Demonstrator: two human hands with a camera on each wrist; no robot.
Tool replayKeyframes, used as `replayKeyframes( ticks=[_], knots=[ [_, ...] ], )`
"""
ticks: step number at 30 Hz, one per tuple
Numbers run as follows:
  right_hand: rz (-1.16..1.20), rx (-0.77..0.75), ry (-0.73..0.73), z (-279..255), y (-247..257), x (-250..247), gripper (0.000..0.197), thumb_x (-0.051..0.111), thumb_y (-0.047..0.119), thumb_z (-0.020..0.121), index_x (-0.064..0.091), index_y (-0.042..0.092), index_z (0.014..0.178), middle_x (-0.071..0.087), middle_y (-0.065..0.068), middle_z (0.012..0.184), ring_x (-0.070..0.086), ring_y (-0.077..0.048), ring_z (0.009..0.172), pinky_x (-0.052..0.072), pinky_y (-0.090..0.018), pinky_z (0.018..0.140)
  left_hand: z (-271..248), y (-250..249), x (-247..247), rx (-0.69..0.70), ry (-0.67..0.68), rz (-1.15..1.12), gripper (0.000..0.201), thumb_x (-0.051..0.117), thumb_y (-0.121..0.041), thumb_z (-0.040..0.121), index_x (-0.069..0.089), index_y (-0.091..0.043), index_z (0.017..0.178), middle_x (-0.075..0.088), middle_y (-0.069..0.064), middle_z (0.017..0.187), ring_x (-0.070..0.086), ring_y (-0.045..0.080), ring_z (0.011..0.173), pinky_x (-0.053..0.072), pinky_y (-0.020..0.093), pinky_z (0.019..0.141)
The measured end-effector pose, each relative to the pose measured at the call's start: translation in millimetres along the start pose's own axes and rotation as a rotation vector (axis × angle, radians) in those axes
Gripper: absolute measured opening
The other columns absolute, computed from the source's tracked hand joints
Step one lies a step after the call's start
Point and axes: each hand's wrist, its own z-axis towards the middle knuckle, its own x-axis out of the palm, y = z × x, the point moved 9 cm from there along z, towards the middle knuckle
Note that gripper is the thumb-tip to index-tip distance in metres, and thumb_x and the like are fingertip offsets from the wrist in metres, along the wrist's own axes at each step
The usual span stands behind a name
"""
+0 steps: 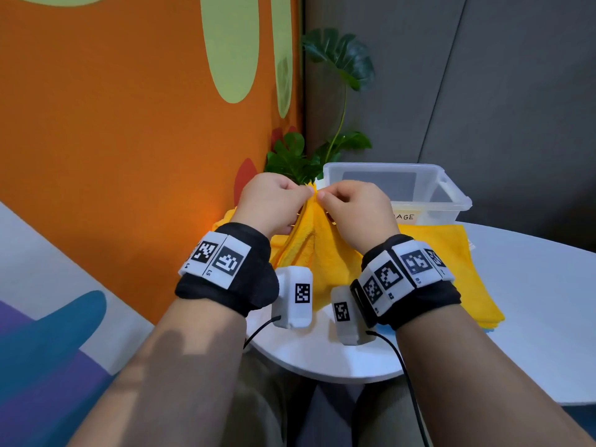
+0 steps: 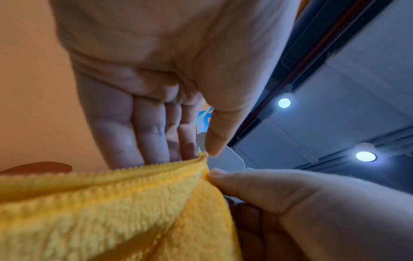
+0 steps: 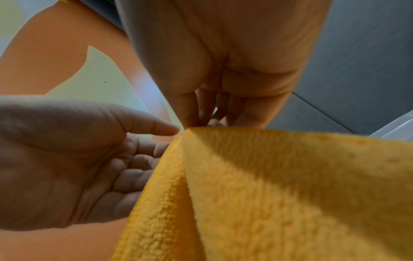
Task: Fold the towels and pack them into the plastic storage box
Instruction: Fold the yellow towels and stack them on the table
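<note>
A white round table (image 1: 532, 317) stood before an orange wall (image 1: 113, 124) and grey panels. Both hands — left hand (image 1: 271, 201), right hand (image 1: 358, 211) — pinched the raised corner of a yellow towel (image 1: 322, 250), which draped onto the table. Beyond, right, sat the clear storage box (image 1: 451, 201), its label partly hidden.

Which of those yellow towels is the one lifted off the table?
The yellow towel pinched at its corner by both hands, left hand and right hand; the other towels lie flat, stacked.
</note>
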Motion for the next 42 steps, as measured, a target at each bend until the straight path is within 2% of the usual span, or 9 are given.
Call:
replayKeyframes(
  ticks=[3, 6, 10, 15, 22, 27, 30, 38, 42],
  knots=[
    [0.006, -0.032, 0.114, -2, 6, 6, 0.026, 0.047, 0.022, 0.097, 0.07, 0.023, 0.108, 0.064, 0.009, 0.093, 0.054, -0.008, 0.089, 0.041, -0.02, 0.073, -1, -1, -5, 0.01, -0.042, -0.013, 0.04, 0.067, -0.042, 0.085, 0.06, -0.008, 0.067, 0.069, 0.026, 0.087, 0.071, 0.034, 0.072, 0.061, 0.045, 0.067],
    [0.114, -0.015, 0.201, -6, 7, 12, 0.031, 0.043, 0.014, 0.097, 0.068, 0.023, 0.113, 0.068, 0.006, 0.102, 0.058, -0.01, 0.098, 0.046, -0.025, 0.084, 0, 4, -11, 0.017, -0.086, -0.025, 0.034, 0.069, -0.031, 0.082, 0.063, 0.0, 0.069, 0.068, 0.03, 0.083, 0.07, 0.038, 0.07, 0.06, 0.048, 0.067],
    [0.121, 0.014, 0.268, -10, 0, 19, 0.025, 0.054, 0.023, 0.094, 0.064, 0.026, 0.116, 0.065, 0.012, 0.101, 0.056, -0.002, 0.094, 0.04, -0.011, 0.07, 6, 14, -20, 0.026, -0.154, -0.029, 0.028, 0.06, -0.024, 0.075, 0.059, 0.002, 0.063, 0.062, 0.034, 0.069, 0.067, 0.044, 0.067, 0.059, 0.051, 0.066],
    [-0.227, 0.139, 0.397, -14, -32, 31, 0.044, 0.069, 0.023, 0.081, 0.052, 0.027, 0.121, 0.055, 0.006, 0.103, 0.056, -0.014, 0.09, 0.04, -0.02, 0.057, 11, 19, -36, 0.027, -0.236, -0.117, 0.019, 0.056, -0.018, 0.081, 0.059, -0.002, 0.071, 0.06, 0.031, 0.072, 0.069, 0.04, 0.069, 0.06, 0.05, 0.06],
    [-0.284, 0.132, 0.159, -4, -37, 6, 0.017, 0.062, 0.018, 0.082, 0.055, 0.023, 0.096, 0.058, 0.001, 0.09, 0.053, -0.017, 0.08, 0.033, -0.022, 0.053, 19, 38, -64, -0.016, -0.365, -0.164, 0.015, 0.052, -0.027, 0.079, 0.049, -0.014, 0.071, 0.062, 0.011, 0.069, 0.071, 0.025, 0.058, 0.058, 0.055, 0.067],
    [-0.14, 0.103, 0.029, 0, -29, -9, 0.021, 0.061, 0.007, 0.08, 0.051, 0.023, 0.089, 0.055, 0.005, 0.083, 0.051, -0.012, 0.073, 0.034, -0.019, 0.053, 21, 47, -72, -0.028, -0.43, -0.193, 0.021, 0.051, -0.028, 0.078, 0.055, -0.009, 0.086, 0.066, 0.013, 0.077, 0.071, 0.025, 0.058, 0.059, 0.053, 0.065],
    [-0.107, 0.056, 0.03, -2, -24, -7, 0.015, 0.059, 0.009, 0.081, 0.05, 0.021, 0.08, 0.054, 0.006, 0.076, 0.05, -0.011, 0.07, 0.037, -0.02, 0.056, 21, 46, -76, -0.017, -0.452, -0.189, 0.018, 0.049, -0.029, 0.077, 0.053, -0.012, 0.082, 0.067, 0.014, 0.077, 0.071, 0.025, 0.059, 0.059, 0.053, 0.069],
    [-0.033, 0.004, -0.093, -3, -12, -22, 0.011, 0.057, 0.026, 0.09, 0.05, 0.019, 0.089, 0.048, 0.007, 0.068, 0.046, -0.009, 0.065, 0.04, -0.026, 0.06, 24, 50, -80, -0.025, -0.451, -0.183, 0.017, 0.047, -0.026, 0.078, 0.05, -0.011, 0.083, 0.066, 0.012, 0.074, 0.071, 0.023, 0.057, 0.059, 0.053, 0.069],
    [-0.104, 0.035, 0.149, -3, -14, -4, 0.023, 0.067, 0.025, 0.081, 0.051, 0.024, 0.097, 0.057, 0.008, 0.094, 0.055, -0.011, 0.084, 0.044, -0.025, 0.068, 25, 48, -76, -0.026, -0.404, -0.193, 0.015, 0.047, -0.027, 0.078, 0.046, -0.013, 0.08, 0.063, 0.01, 0.075, 0.072, 0.025, 0.061, 0.059, 0.052, 0.068]
  ],
)
